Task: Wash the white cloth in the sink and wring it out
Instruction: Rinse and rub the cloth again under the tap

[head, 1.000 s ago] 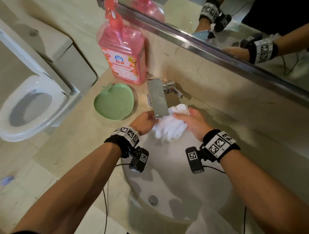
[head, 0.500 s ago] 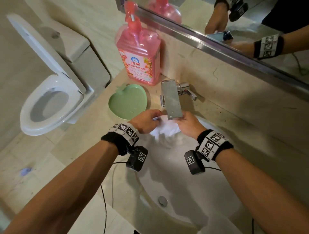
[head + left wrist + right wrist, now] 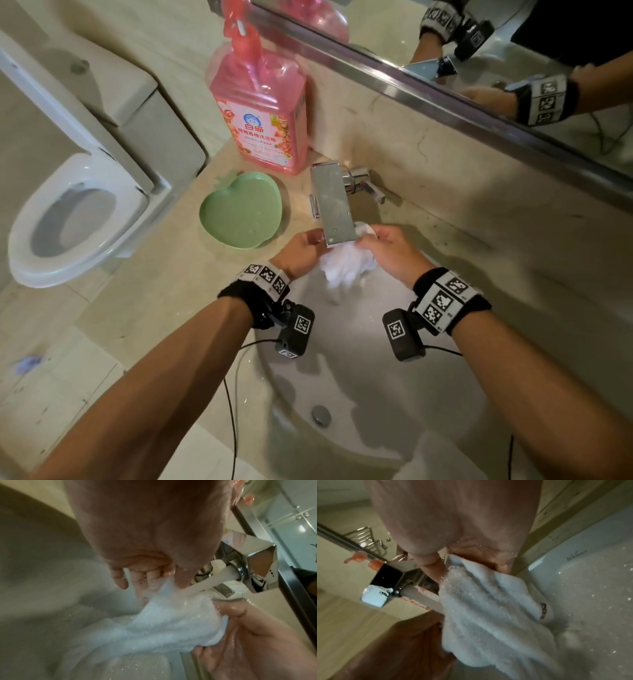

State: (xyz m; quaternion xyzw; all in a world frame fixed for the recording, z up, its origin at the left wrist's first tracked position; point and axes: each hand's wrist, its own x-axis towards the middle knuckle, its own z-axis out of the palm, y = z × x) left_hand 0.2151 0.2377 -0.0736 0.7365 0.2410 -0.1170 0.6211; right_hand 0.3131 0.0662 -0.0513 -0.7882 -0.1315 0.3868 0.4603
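Observation:
The white cloth [image 3: 346, 265] hangs bunched under the chrome tap [image 3: 334, 204], at the back of the white sink [image 3: 359, 383]. Water from the spout [image 3: 205, 584] runs onto the cloth [image 3: 164, 626]. My left hand [image 3: 301, 251] grips its left end, fingers curled into the fabric [image 3: 145, 580]. My right hand [image 3: 387, 250] holds the right end, with thumb and fingers pinching the wet cloth [image 3: 488, 601] in the right wrist view. Most of both hands' fingertips are hidden behind the tap in the head view.
A pink pump bottle of detergent [image 3: 263, 116] stands behind a green apple-shaped dish [image 3: 241, 210] left of the tap. A toilet [image 3: 75, 209] sits at the far left. A mirror edge [image 3: 445, 92] runs along the wall. The sink drain [image 3: 321, 414] lies near me.
Both hands and the cloth moved in under the spout half a second ago. They now sit slightly apart again, with more of the cloth hanging below the tap.

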